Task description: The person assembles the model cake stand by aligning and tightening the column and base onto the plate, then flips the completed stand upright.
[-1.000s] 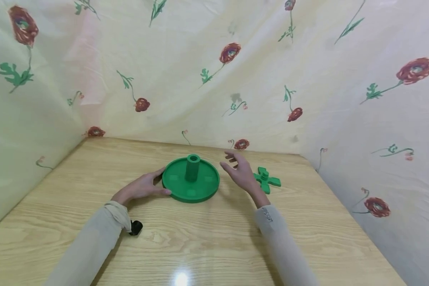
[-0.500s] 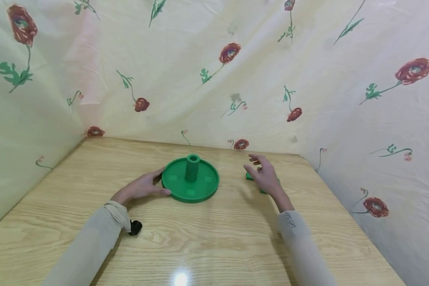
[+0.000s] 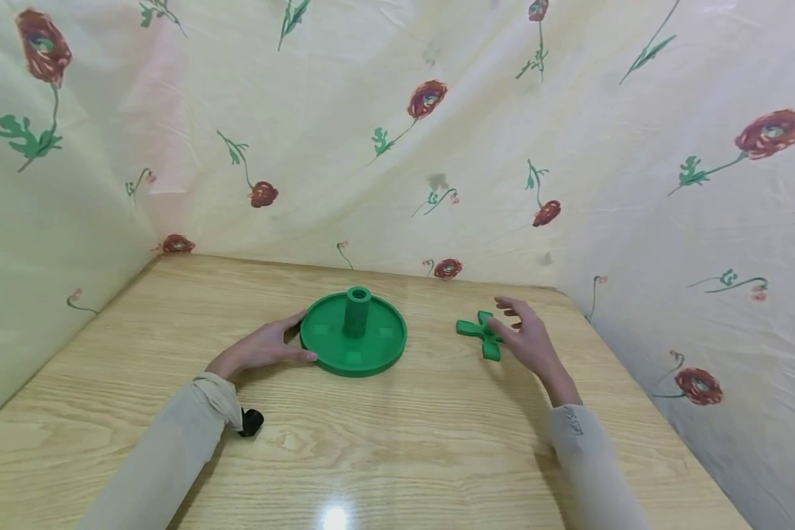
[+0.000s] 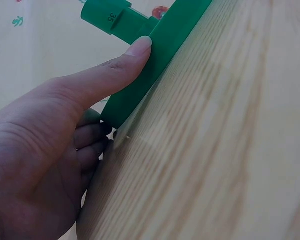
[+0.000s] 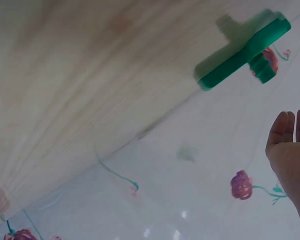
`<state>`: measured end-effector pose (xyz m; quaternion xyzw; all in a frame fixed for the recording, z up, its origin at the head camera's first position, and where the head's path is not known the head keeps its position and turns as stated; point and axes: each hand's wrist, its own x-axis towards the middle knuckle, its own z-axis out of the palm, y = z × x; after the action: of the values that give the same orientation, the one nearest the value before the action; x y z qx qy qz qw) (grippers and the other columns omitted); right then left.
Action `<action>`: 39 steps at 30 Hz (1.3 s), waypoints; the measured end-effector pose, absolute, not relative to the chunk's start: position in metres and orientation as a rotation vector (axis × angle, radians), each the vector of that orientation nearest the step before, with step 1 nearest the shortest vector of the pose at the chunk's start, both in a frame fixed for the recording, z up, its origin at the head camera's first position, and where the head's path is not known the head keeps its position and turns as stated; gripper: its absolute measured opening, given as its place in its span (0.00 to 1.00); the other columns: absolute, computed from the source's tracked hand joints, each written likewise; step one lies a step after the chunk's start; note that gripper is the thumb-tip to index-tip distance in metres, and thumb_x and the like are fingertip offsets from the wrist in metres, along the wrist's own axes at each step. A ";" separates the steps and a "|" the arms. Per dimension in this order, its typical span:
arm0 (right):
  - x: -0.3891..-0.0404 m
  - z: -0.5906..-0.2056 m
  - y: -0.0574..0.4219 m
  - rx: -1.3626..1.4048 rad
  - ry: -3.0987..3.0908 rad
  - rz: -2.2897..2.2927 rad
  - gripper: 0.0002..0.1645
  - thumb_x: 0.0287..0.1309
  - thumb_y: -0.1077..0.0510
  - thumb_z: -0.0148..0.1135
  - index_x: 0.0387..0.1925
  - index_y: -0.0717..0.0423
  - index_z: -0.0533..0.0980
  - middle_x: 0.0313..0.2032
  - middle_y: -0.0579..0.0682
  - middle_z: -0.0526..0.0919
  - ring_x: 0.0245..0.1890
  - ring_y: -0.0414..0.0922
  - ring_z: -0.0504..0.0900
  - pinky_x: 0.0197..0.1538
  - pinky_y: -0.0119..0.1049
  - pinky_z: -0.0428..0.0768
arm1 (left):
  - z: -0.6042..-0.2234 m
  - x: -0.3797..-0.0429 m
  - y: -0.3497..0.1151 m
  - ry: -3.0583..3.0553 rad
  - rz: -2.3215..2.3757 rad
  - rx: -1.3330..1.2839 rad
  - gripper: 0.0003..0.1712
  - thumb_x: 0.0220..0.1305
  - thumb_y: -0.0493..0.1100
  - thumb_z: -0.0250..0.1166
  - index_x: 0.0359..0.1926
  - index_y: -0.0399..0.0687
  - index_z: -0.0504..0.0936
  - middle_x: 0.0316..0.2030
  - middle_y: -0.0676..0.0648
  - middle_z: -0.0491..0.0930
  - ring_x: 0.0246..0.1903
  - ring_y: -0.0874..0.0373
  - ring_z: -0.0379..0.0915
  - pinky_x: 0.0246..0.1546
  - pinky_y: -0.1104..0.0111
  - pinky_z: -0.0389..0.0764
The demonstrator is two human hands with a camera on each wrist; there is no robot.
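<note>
A round green base (image 3: 327,346) lies flat on the table, a hollow post (image 3: 355,316) rising from its centre. My left hand (image 3: 265,346) holds its left edge; in the left wrist view the thumb lies on the rim (image 4: 145,82) and the other fingers curl low behind it. The post carries the number 35. A flat green cross-shaped piece (image 3: 472,328) with a short threaded stud (image 5: 262,69) rests to the right. My right hand (image 3: 530,340) hovers by its right side, fingers loosely bent, holding nothing, and partly hides it. The right wrist view shows a gap between them.
The wooden table (image 3: 371,471) is backed and flanked by a flower-printed cloth (image 3: 344,169). A small black object (image 3: 252,422) sits by the left cuff. Bare wood lies between the base and the cross-shaped piece.
My right hand has moved rightward, passing over the cross-shaped piece to its right side and uncovering its left arms. The left hand and the base have stayed put.
</note>
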<state>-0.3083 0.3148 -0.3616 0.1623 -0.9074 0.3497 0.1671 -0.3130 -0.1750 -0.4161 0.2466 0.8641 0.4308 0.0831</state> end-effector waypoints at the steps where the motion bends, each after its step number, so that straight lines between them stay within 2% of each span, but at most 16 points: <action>1: -0.308 -0.362 0.318 0.459 -2.582 0.988 0.30 0.75 0.56 0.62 0.70 0.69 0.68 0.64 0.69 0.72 0.62 0.68 0.71 0.59 0.63 0.73 | -0.416 -0.313 -0.175 2.576 1.289 0.736 0.62 0.65 0.57 0.74 0.82 0.38 0.45 0.79 0.32 0.49 0.77 0.37 0.45 0.72 0.43 0.58; 14: -0.308 -0.368 0.360 0.368 -2.677 0.912 0.32 0.76 0.54 0.60 0.70 0.72 0.66 0.63 0.74 0.70 0.62 0.72 0.70 0.60 0.66 0.72 | -0.415 -0.312 -0.174 2.565 1.310 0.743 0.61 0.65 0.56 0.74 0.82 0.38 0.45 0.79 0.33 0.49 0.78 0.37 0.45 0.72 0.43 0.58; 23: -0.309 -0.374 0.368 0.374 -2.761 0.871 0.31 0.75 0.59 0.60 0.69 0.75 0.66 0.64 0.76 0.69 0.61 0.72 0.70 0.60 0.67 0.72 | -0.415 -0.313 -0.176 2.595 1.276 0.715 0.61 0.65 0.57 0.74 0.82 0.38 0.45 0.79 0.33 0.49 0.77 0.36 0.45 0.72 0.42 0.57; 33: -0.314 -0.384 0.376 0.308 -2.878 0.917 0.34 0.78 0.54 0.57 0.73 0.71 0.63 0.67 0.73 0.67 0.65 0.70 0.66 0.63 0.68 0.68 | -0.415 -0.312 -0.175 2.584 1.284 0.729 0.62 0.65 0.58 0.74 0.82 0.38 0.45 0.79 0.33 0.49 0.77 0.37 0.45 0.72 0.43 0.58; 39: -0.319 -0.392 0.381 0.296 -2.890 0.917 0.34 0.77 0.53 0.58 0.72 0.72 0.64 0.65 0.74 0.70 0.64 0.72 0.68 0.63 0.68 0.67 | -0.415 -0.313 -0.174 2.580 1.282 0.726 0.62 0.64 0.58 0.74 0.82 0.38 0.45 0.79 0.33 0.49 0.77 0.36 0.45 0.72 0.42 0.57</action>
<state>-0.3188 0.3815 -0.3919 0.0972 -0.9476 0.3006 0.0474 -0.3125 -0.1742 -0.4148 0.2435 0.8653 0.4299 0.0853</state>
